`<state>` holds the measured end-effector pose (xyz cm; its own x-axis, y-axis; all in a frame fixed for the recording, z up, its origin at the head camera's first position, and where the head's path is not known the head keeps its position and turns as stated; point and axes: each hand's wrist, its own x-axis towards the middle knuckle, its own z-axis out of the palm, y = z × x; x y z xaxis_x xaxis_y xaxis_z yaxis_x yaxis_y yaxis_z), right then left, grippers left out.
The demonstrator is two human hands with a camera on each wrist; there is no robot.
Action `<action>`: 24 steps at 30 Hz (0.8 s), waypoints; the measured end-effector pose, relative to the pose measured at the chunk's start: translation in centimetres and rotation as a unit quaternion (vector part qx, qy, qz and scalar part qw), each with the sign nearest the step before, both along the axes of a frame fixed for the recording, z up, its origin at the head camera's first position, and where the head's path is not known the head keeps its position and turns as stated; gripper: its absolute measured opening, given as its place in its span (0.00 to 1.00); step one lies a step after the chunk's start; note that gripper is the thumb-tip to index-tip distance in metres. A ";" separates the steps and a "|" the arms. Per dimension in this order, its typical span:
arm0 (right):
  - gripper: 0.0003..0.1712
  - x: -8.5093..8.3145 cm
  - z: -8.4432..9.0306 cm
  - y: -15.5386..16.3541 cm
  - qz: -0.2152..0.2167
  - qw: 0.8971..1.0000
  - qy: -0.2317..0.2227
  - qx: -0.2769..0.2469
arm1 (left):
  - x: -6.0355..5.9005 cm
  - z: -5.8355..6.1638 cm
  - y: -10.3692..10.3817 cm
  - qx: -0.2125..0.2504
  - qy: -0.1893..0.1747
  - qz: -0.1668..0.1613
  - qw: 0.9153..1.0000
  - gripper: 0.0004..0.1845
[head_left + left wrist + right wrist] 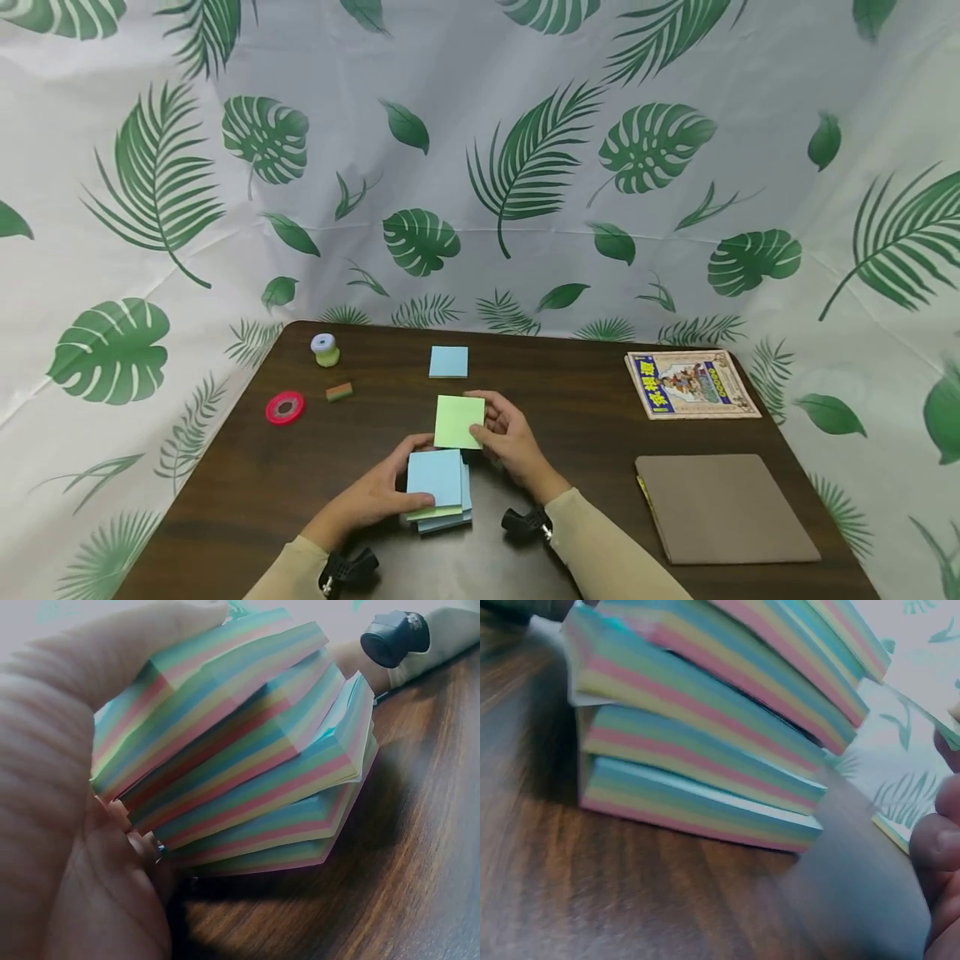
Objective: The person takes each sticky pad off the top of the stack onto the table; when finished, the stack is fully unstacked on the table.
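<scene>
Nearest the body, left hand [375,497] curled around a fanned stack of sticky-note pads [440,492], thumb along the stack's near side, fingers wrapped at its left edge. Stack resting on the dark wooden table [247,483], blue sheet on top, striped edges of pink, yellow, green and blue showing in the left wrist view [247,765], pads skewed against each other. Seen from the right wrist, lowest pads lying flat on the wood [697,787], upper ones tilted.

Just beyond, right hand [508,437] pinching a single green sticky note [459,422] by its right edge, note held above the table just past the stack, touching nothing else that can be made out.

To the right, a closed brown folder [723,508] lying flat near the table's edge. Farther back on that side, a colourful booklet [688,384].

To the left, a red tape roll [285,407], then a small green-and-orange eraser [339,392] beside it. Farther still, a lone blue sticky note [448,362] flat on the wood, and a small spool with a pale blue top [325,349] near the back left corner.

Behind everything, a white backdrop with green leaf print [525,167].
</scene>
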<state>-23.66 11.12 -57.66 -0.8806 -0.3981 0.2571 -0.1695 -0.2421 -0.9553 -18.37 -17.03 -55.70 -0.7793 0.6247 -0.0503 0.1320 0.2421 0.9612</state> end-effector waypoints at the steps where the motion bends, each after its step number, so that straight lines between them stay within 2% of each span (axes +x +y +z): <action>1: 0.34 -0.1 -0.1 -0.1 -0.006 1.000 -0.002 -0.001 | 0.0 -0.1 -0.1 -0.001 0.000 0.000 1.000 0.47; 10: 0.37 -1.3 -0.5 -0.3 -0.062 0.998 0.003 -0.023 | 0.3 -0.1 -0.6 -0.024 0.019 0.005 1.000 0.47; 20: 0.35 -5.2 -0.4 0.8 -0.148 0.987 0.057 -0.037 | 0.3 -0.1 -0.4 0.001 0.006 -0.002 1.000 0.48; 24: 0.27 -6.6 -0.5 1.9 -0.186 0.979 0.084 -0.017 | 0.2 0.1 -0.1 0.000 0.010 -0.004 1.000 0.48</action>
